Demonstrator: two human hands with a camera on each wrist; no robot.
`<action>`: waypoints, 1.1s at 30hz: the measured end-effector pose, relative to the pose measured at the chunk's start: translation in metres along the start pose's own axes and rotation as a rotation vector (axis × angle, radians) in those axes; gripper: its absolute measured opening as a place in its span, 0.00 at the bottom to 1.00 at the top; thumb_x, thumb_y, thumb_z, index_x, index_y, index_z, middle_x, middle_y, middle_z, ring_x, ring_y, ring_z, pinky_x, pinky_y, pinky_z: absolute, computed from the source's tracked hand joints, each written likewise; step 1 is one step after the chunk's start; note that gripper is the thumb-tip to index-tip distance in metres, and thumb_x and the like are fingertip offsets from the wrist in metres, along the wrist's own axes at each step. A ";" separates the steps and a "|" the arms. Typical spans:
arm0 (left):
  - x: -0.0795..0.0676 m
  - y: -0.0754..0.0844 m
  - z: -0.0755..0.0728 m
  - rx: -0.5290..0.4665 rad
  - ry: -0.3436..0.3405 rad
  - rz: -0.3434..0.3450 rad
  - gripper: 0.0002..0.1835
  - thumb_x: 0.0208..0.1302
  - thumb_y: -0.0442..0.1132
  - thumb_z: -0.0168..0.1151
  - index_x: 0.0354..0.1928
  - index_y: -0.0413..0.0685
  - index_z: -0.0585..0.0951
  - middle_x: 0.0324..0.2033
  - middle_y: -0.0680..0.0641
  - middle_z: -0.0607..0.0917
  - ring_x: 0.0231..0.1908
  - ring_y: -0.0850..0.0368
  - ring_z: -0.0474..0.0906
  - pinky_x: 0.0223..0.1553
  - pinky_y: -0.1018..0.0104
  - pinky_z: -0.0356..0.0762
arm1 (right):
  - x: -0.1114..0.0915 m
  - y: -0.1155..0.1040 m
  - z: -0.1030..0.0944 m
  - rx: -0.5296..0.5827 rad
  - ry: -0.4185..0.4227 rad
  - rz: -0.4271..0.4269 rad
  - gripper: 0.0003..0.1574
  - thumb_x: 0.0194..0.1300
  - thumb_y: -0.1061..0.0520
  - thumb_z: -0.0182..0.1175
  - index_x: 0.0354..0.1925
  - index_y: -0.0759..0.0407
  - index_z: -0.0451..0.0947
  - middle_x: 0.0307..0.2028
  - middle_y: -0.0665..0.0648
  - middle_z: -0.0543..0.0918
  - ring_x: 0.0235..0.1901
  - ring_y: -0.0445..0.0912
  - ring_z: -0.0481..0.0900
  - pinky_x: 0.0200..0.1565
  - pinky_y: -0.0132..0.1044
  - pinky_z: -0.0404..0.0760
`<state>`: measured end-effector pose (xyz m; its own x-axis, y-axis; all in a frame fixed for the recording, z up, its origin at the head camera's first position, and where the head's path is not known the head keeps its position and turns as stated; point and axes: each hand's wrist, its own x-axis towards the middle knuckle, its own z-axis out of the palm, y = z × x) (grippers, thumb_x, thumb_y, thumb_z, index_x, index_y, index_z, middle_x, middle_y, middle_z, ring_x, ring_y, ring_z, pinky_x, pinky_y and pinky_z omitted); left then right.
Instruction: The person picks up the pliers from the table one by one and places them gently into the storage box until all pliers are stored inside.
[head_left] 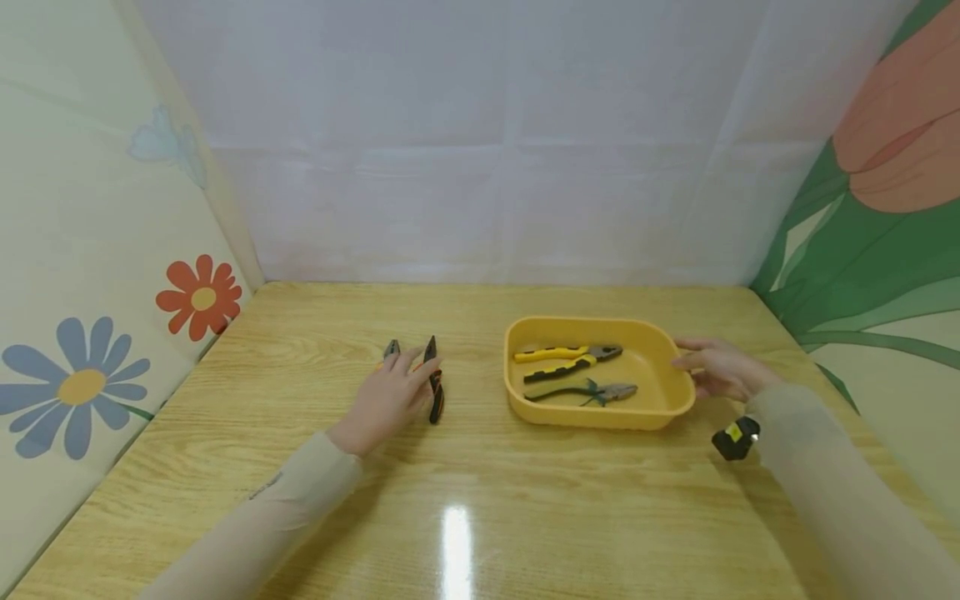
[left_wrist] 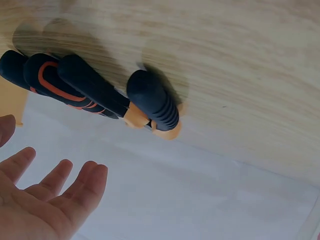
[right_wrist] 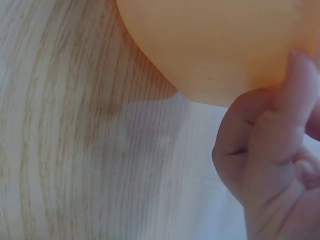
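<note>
My left hand [head_left: 382, 404] hovers over two pairs of pliers on the table, its fingers loosely spread in the left wrist view. One pair of black-and-orange pliers [head_left: 436, 392] lies at its right side; the other pliers [head_left: 392, 347] are mostly covered by the hand, only the jaws showing. Their dark handles [left_wrist: 152, 100] appear apart from the fingers [left_wrist: 85, 187]. At the right end of a yellow tray [head_left: 600, 418], my right hand [head_left: 723, 371] grips the wall. Inside the tray lie yellow-and-black pliers [head_left: 562, 367] and green-handled pliers [head_left: 577, 390].
A wood-grain table [head_left: 450, 475] carries everything. White cloth [head_left: 480, 167] hangs behind it, and flower-printed panels [head_left: 75, 208] stand at both sides. A small black device [head_left: 737, 438] sits by the right wrist.
</note>
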<state>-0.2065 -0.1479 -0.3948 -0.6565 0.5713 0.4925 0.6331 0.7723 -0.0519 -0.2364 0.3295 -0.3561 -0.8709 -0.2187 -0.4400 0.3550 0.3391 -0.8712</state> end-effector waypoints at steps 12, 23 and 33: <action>-0.014 -0.010 0.000 0.047 -0.021 -0.025 0.25 0.56 0.37 0.73 0.55 0.39 0.80 0.51 0.30 0.77 0.44 0.34 0.78 0.34 0.51 0.82 | 0.000 0.000 0.000 0.006 -0.002 0.008 0.45 0.74 0.62 0.47 0.75 0.66 0.31 0.48 0.57 0.73 0.37 0.43 0.80 0.39 0.38 0.83; -0.023 -0.006 -0.007 0.007 -0.236 -0.225 0.24 0.67 0.40 0.63 0.61 0.36 0.75 0.58 0.29 0.71 0.48 0.31 0.74 0.41 0.43 0.79 | -0.001 -0.001 0.001 -0.026 0.012 0.013 0.44 0.74 0.61 0.47 0.75 0.65 0.32 0.49 0.58 0.73 0.35 0.42 0.80 0.36 0.36 0.83; -0.026 -0.010 -0.008 -0.143 -0.428 -0.400 0.23 0.75 0.40 0.50 0.65 0.32 0.69 0.60 0.22 0.65 0.54 0.24 0.68 0.47 0.37 0.74 | -0.001 -0.001 0.002 -0.030 0.016 0.006 0.44 0.74 0.61 0.47 0.75 0.65 0.32 0.53 0.62 0.71 0.37 0.43 0.81 0.37 0.37 0.83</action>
<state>-0.1931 -0.1727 -0.4004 -0.9431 0.3281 0.0543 0.3323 0.9224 0.1969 -0.2353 0.3280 -0.3556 -0.8742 -0.2025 -0.4414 0.3499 0.3678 -0.8616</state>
